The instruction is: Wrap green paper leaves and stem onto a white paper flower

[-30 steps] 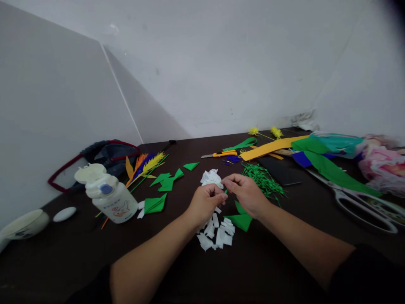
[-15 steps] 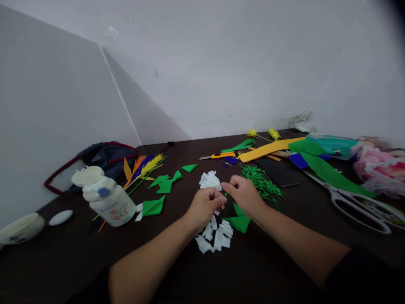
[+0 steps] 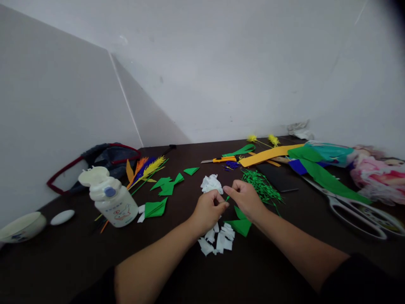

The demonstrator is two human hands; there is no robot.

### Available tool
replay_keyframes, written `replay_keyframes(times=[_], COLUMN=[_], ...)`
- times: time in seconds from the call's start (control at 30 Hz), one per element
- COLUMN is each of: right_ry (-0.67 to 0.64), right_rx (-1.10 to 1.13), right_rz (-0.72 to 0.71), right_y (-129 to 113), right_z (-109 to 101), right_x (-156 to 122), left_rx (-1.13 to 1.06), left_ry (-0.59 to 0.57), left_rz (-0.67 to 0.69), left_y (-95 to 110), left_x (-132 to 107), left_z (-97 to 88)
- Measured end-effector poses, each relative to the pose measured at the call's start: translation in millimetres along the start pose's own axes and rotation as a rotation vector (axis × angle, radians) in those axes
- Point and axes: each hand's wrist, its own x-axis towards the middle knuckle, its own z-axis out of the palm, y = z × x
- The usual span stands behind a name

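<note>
My left hand [image 3: 207, 211] and my right hand [image 3: 245, 198] meet above the dark table [image 3: 79, 253], fingertips pinched together. Between them they hold a white paper flower [image 3: 211, 184] on a thin green stem [image 3: 227, 197]. The left fingers curl round the flower's base and the right thumb and forefinger pinch the stem. Under the hands lie white paper scraps [image 3: 218, 240] and a green paper triangle [image 3: 240, 223].
A white glue bottle [image 3: 109, 198] stands at the left, with a bowl [image 3: 22, 226] and a lid [image 3: 62, 217] farther left. Green paper pieces [image 3: 166, 185], feather-like flowers [image 3: 147, 166], a utility knife [image 3: 220, 160], green shreds [image 3: 262, 185], big scissors [image 3: 357, 207] and coloured paper strips [image 3: 316, 164] lie around.
The view has shifted a little. Both hands stay pinched on the flower and stem, with only slight finger movement.
</note>
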Motion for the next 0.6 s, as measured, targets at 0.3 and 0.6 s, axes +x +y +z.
replay_keyframes(times=[0.3, 0.6], right_ry=[-0.068, -0.006], right_rx=[-0.164, -0.548], right_rz=[0.031, 0.061], right_y=[20.0, 62.5], right_z=[-36.0, -104.6], right_x=[26.9, 71.1], left_rx=[0.128, 0.131], left_ry=[0.018, 0.163], left_rz=[0.027, 0.016], left_y=[-8.0, -32.6], left_x=[4.5, 25.8], left_z=[-7.9, -36.6])
